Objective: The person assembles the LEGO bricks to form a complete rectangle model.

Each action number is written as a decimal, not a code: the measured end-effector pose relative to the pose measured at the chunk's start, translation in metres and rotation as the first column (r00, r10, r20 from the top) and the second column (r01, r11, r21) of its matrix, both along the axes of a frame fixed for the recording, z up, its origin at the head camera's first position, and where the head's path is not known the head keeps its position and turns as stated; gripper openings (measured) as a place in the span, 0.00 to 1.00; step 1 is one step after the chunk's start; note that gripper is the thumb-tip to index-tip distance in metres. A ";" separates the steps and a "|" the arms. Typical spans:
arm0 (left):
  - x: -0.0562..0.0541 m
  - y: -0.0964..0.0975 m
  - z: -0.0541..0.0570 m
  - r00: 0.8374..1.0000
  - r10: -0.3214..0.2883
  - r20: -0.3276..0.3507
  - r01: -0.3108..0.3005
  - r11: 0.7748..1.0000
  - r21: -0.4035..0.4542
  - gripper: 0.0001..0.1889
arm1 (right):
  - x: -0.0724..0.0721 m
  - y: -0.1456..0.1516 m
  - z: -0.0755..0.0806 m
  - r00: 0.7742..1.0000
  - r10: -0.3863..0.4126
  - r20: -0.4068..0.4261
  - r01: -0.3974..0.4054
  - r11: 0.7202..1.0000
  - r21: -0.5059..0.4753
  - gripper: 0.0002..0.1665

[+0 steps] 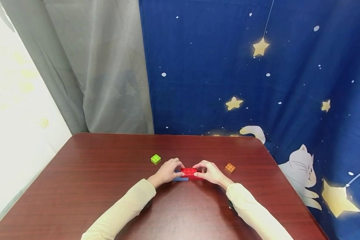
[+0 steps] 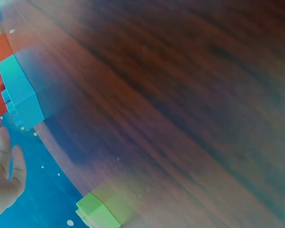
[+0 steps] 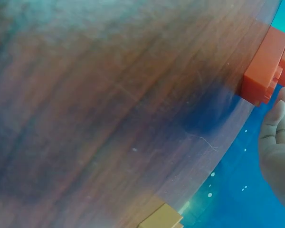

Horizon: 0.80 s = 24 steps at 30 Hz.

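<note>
A red toy building brick point(image 1: 188, 171) with studs on top sits across a blue brick point(image 1: 181, 179) and a second red brick point(image 3: 263, 69), which lie end to end on the table. My left hand point(image 1: 169, 171) pinches the upper brick's left end between thumb and fingers. At its right end, my right hand point(image 1: 211, 172) does the same. The wrist views catch only part of each hand, beside the stacked bricks. Whether the upper brick is fully pressed down cannot be told.
Beyond my left hand lies a lime green brick point(image 1: 155, 159). An orange brick point(image 1: 230, 168) lies right of my right hand. The dark red wooden table point(image 1: 108, 160) ends at a grey curtain point(image 1: 117, 73) and a blue starry curtain point(image 1: 198, 66).
</note>
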<state>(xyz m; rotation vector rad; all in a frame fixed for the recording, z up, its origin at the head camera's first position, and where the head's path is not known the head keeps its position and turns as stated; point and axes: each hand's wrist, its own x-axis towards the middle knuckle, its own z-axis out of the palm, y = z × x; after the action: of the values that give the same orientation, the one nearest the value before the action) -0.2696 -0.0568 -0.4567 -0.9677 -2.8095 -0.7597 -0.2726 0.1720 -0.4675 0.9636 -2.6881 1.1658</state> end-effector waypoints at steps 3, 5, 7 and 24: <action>0.000 0.000 -0.001 1.000 0.008 -0.004 -0.008 1.000 -0.003 0.13 | 0.000 0.003 -0.002 1.000 0.003 0.001 -0.003 1.000 -0.018 0.17; 0.000 0.000 -0.001 1.000 0.012 -0.005 -0.012 1.000 -0.004 0.13 | 0.000 0.006 -0.002 1.000 -0.009 0.010 0.010 1.000 -0.028 0.18; 0.000 0.000 -0.001 1.000 0.014 -0.004 -0.014 1.000 -0.004 0.13 | 0.000 0.009 -0.001 0.999 -0.033 0.018 0.034 0.999 -0.035 0.18; 0.000 -0.001 -0.003 0.991 0.048 0.128 -0.054 0.998 0.044 0.12 | -0.005 0.051 0.013 0.977 -0.211 -0.005 0.211 0.977 -0.028 0.18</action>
<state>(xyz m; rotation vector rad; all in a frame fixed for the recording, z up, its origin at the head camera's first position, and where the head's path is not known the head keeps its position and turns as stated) -0.2691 -0.0578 -0.4595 -0.8659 -2.8962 -0.9080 -0.2773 0.2234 -0.4549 0.6563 -2.6805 1.1490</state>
